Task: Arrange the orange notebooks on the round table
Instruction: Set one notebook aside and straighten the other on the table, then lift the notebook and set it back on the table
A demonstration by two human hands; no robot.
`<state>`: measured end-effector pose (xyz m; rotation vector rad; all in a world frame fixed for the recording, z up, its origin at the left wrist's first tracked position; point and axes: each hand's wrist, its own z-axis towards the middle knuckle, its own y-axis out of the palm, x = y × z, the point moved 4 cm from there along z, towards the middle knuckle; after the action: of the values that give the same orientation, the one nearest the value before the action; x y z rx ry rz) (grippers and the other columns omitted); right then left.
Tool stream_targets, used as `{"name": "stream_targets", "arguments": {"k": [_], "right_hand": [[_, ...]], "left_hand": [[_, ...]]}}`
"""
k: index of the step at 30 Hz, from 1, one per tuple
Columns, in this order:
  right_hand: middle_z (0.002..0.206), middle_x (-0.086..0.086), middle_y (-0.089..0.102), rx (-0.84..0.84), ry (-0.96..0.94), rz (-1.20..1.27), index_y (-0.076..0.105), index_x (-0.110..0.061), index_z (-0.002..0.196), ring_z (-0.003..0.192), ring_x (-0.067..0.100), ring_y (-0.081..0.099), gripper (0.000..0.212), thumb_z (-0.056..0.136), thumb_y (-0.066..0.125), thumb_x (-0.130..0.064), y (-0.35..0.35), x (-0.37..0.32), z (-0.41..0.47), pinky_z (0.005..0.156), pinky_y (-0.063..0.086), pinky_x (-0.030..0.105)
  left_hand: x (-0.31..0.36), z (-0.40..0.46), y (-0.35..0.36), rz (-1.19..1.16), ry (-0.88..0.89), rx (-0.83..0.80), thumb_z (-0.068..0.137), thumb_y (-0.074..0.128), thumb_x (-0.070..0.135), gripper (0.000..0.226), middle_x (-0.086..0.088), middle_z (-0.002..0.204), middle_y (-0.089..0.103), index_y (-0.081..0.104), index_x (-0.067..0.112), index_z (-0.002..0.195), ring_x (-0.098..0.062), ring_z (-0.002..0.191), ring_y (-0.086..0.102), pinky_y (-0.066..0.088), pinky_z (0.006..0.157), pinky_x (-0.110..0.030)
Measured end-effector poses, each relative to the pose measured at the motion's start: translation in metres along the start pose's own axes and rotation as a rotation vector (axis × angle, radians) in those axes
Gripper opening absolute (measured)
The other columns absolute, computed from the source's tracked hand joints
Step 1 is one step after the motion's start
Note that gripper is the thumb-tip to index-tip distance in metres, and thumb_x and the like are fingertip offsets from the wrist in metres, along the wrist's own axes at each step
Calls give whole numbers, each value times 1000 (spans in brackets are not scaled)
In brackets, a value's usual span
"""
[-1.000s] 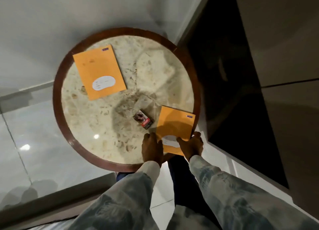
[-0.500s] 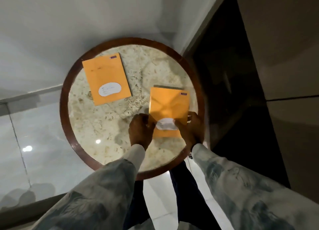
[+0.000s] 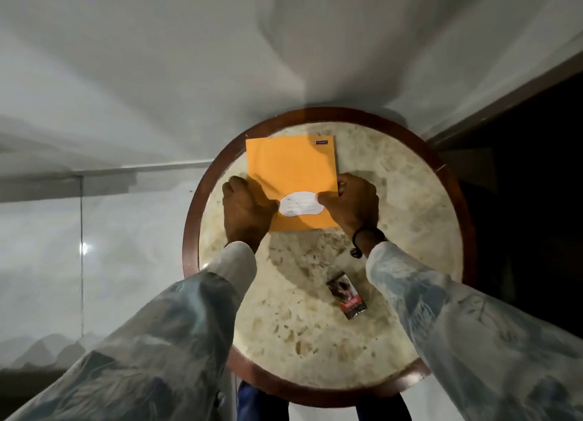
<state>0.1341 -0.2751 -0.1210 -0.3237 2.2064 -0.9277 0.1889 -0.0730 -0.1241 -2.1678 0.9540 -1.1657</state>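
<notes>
An orange notebook [image 3: 290, 168] with a white label lies flat on the far left part of the round marble table [image 3: 454, 199]. My left hand [image 3: 246, 209] grips its left edge and my right hand [image 3: 353, 203] grips its right edge, both thumbs resting on the cover near the label. Only this one orange notebook shows; whether another lies under it is hidden.
A small dark and red packet [image 3: 347, 296] lies on the near right part of the table. The table has a brown wooden rim. A pale wall and glossy floor are to the left, and a dark panel stands to the right.
Both hands have carried the notebook from the near right edge across the table to the far left, where the other notebook lay. That other notebook is no longer visible.
</notes>
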Motion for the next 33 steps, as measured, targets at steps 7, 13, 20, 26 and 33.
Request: {"name": "stream_targets", "arguments": {"k": [7, 13, 20, 26, 33], "right_hand": [[77, 12, 60, -55, -50, -83, 50, -6, 61, 71, 29, 52, 41, 75, 79, -31, 14, -17, 3, 57, 34, 32], [75, 12, 71, -5, -48, 27, 68, -5, 72, 74, 29, 63, 35, 83, 77, -37, 10, -24, 16, 65, 52, 37], [126, 10, 71, 122, -165, 451, 60, -2, 130, 100, 12, 69, 41, 94, 73, -16, -13, -51, 5, 90, 59, 30], [135, 21, 63, 391, -364, 422, 48, 10, 139, 124, 31, 65, 54, 97, 69, -17, -3, -41, -49, 105, 55, 44], [138, 17, 65, 300, -291, 384, 50, 2, 143, 124, 32, 67, 55, 97, 69, -24, -1, -32, -36, 98, 58, 51]], "left_hand": [[2, 28, 1, -193, -91, -47, 78, 82, 20, 62, -18, 131, 63, 54, 1, 130, -37, 121, 60, 54, 92, -42], [-2, 37, 0, -275, -64, -258, 84, 79, 17, 53, -14, 129, 65, 53, 7, 129, -34, 117, 62, 55, 91, -45], [23, 3, -13, -367, 456, 5, 96, 58, 5, 38, 11, 82, 55, 38, -2, 129, 3, 72, 56, 41, 65, -27], [23, -32, 6, -483, 448, 122, 105, 49, 10, 54, -9, 143, 49, 20, 8, 150, -2, 127, 55, 54, 103, -32], [16, -27, 3, -365, 451, 165, 103, 54, 12, 51, -1, 139, 43, 30, 25, 146, 0, 124, 46, 42, 107, -18]]}}
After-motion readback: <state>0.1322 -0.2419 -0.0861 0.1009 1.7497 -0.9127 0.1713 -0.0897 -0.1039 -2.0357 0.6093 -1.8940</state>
